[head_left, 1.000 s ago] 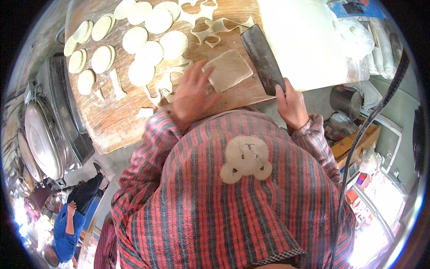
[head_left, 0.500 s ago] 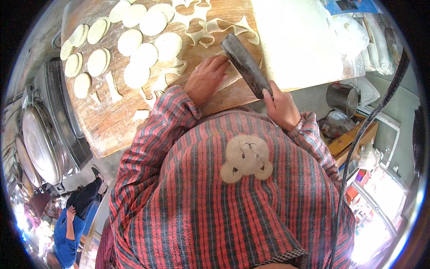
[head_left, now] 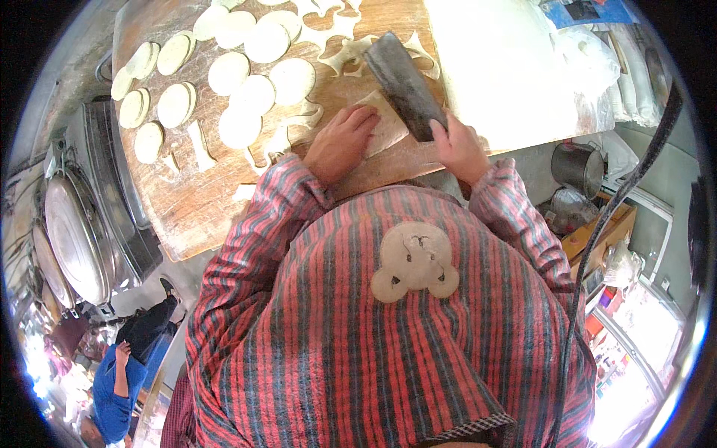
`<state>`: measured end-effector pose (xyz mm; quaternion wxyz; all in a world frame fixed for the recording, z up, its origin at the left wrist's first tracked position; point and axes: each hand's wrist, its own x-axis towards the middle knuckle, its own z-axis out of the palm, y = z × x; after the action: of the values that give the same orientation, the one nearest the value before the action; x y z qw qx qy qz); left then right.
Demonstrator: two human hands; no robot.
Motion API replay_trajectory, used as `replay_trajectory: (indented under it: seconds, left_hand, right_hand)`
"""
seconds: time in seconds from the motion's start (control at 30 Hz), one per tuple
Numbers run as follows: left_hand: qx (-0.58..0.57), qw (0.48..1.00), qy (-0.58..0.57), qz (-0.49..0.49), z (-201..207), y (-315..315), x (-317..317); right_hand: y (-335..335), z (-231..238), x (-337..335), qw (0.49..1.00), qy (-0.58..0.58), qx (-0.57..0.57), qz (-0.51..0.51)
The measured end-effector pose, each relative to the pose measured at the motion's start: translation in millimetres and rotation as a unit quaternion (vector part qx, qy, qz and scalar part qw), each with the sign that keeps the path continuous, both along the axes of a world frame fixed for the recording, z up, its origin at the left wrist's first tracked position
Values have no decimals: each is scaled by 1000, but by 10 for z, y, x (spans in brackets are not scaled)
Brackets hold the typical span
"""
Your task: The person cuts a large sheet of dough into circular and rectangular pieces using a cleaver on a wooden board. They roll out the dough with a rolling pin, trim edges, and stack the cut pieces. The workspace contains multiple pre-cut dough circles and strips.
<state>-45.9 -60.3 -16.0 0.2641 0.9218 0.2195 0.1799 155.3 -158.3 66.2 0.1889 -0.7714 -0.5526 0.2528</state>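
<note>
Dough work on a wooden counter (head_left: 194, 201), seen from above. Right hand (head_left: 459, 149) was closed around the handle of a broad dark cleaver (head_left: 407, 84), one only, its blade slanting up and away from the hand. Left hand (head_left: 340, 142) lay flat, fingers extended and together, pressing a folded piece of dough (head_left: 385, 127) that sat just beside the cleaver's blade, between the two hands.

Beyond and left of the left hand: about a dozen cut dough rounds (head_left: 246, 67), some overlapping in stacks toward the counter's far-left edge; exact count uncertain at the rim. Ragged dough trimmings (head_left: 340, 30) lay beyond the cleaver and around the rounds.

Bare wood showed nearer than the rounds, left of the left hand, down to the counter's near corner. Right of the right hand, a white floured sheet (head_left: 508, 67) covered the surface.

Stacked metal lids or pans (head_left: 75, 231) stood well left of the counter; contents not visible. One metal pot (head_left: 579, 166) below, right of the right hand; contents not visible.
</note>
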Motion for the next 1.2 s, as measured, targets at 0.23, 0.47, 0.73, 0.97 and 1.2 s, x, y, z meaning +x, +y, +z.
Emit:
replay_trajectory:
  seconds: [0.23,0.47,0.73,0.97,1.2]
  left_hand:
    - [-14,999,-44,7,-44,-14,-63]
    - [-25,999,-28,5,-63,-44,7]
    - [1,999,-33,-22,11,-79,-146]
    - [-35,999,-39,-6,113,-239,-390]
    - [-47,998,-51,0,160,-166,-275]
  right_hand:
    - [-338,132,-18,998,22,-21,58]
    - [-326,91,-107,997,10,-46,53]
    - [156,-3,-241,999,23,11,-20]
    - [-379,97,-254,999,15,8,52]
    - [-369,121,-314,998,31,-36,34]
